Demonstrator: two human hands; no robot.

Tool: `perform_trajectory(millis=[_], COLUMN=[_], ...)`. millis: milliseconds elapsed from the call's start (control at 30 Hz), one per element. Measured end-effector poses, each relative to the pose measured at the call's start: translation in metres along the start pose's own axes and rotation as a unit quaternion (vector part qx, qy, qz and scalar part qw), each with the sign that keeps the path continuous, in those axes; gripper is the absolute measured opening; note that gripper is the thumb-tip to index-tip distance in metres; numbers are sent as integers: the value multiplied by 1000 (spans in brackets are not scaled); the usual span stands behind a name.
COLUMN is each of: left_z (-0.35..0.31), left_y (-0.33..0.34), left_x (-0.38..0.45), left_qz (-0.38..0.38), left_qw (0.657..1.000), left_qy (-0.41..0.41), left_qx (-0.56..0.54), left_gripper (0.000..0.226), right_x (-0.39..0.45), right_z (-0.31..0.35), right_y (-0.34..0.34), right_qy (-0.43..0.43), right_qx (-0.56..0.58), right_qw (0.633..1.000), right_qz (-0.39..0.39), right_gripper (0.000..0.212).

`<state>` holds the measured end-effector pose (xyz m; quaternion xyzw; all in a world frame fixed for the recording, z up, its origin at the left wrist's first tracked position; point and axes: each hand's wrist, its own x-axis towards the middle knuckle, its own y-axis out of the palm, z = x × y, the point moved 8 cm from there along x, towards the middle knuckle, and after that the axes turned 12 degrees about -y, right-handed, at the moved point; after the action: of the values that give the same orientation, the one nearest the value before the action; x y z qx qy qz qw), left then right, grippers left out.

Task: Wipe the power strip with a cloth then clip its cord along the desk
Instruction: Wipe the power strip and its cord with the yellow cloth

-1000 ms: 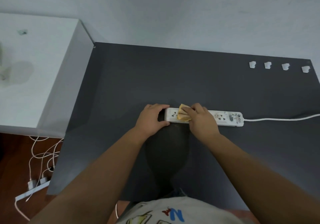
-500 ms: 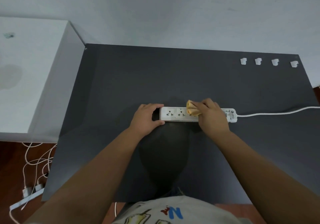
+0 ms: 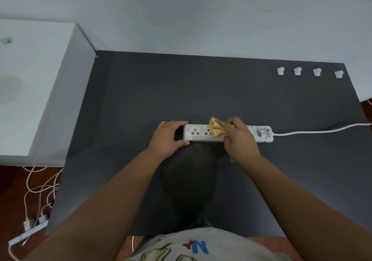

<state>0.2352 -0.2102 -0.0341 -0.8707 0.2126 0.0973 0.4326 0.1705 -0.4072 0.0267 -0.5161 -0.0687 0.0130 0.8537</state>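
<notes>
On the dark desk (image 3: 141, 99) I see the strip (image 3: 199, 132) lying flat near the middle. My left hand (image 3: 168, 138) grips its left end between thumb and fingers. My right hand (image 3: 239, 137) presses the cloth (image 3: 216, 129) on its top, fingers curled around it. Its cord (image 3: 322, 130) runs right; four clips (image 3: 309, 72) sit far behind.

matt dark desk (image 3: 201, 91), soft cloth (image 3: 216, 129), strip (image 3: 198, 132) likely plastic

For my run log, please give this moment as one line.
wiping | left hand holds power strip | right hand rubs cloth | cord unclipped
</notes>
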Motion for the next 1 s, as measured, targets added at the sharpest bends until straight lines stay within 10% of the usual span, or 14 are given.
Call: perform_trajectory(millis=[367,567,833,1000], left_z=[2,4,3,2], left_y=[1,1,1,0], left_x=[1,2,2,2], left_qz=[-3,0,-5,10], left_qw=[1000,1000,1000,1000], left_qy=[-4,-4,-3,-1], left_qx=[-4,-24,-17,-22], left_gripper=[66,66,65,66], right_x=[-11,-8,-7,-12], right_z=[29,-11,39,4], right_y=[42,-3,48,0], right_qy=[-65,56,-41,8], right_qx=[18,41,44,57], right_qw=[989,997,993,998], right_qz=[133,-42,99,-16], right_gripper=[52,51,50,49])
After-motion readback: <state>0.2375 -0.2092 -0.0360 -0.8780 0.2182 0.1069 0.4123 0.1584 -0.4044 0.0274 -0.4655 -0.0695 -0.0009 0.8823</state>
